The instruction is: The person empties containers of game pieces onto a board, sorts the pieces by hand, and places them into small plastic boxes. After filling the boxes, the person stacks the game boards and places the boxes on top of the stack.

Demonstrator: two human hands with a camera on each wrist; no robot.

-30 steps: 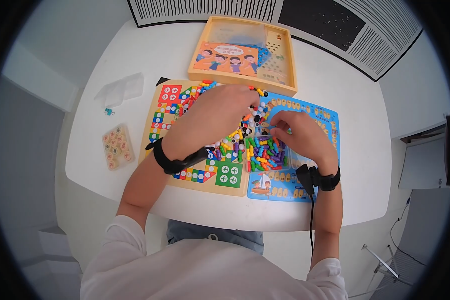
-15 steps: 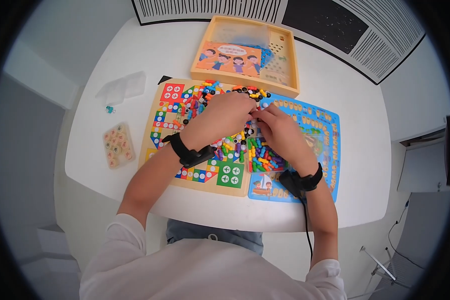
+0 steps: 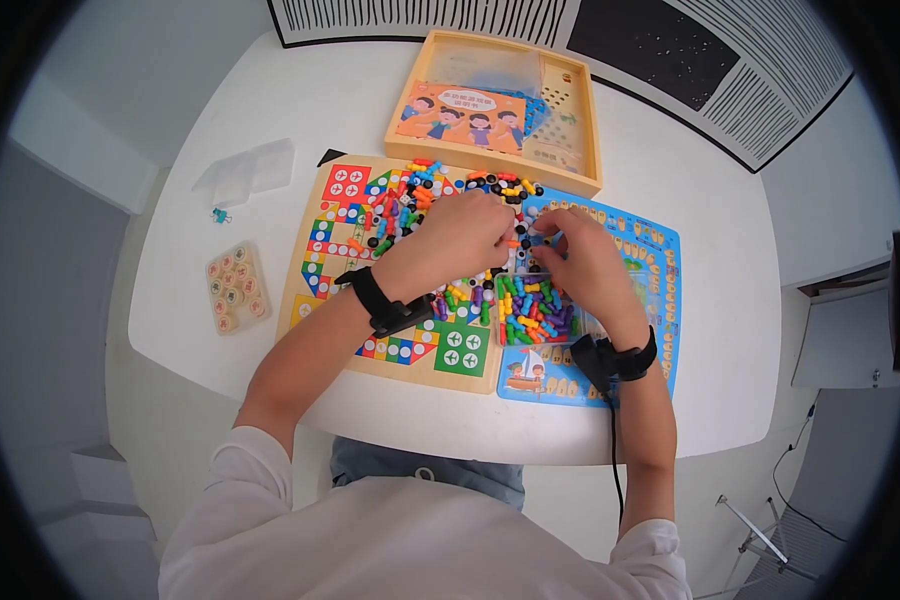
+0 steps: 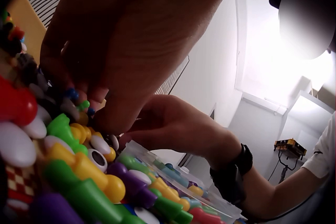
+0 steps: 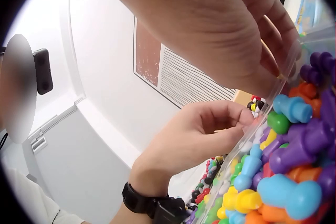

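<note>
Tabletop edges [image 3: 765, 320] well apart from hands [image 3: 455, 235] [image 3: 590, 262]

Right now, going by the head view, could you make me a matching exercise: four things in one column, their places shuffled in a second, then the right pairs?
Things
1. orange booklet
2. round discs
3. tub of coloured pegs
4. left hand

Places
A. on the blue board
B. at the loose pieces
C. inside the wooden box at the back of the table
D. in a clear case, left of the printed game board

Right pairs: 1-C, 2-D, 3-A, 4-B
</note>
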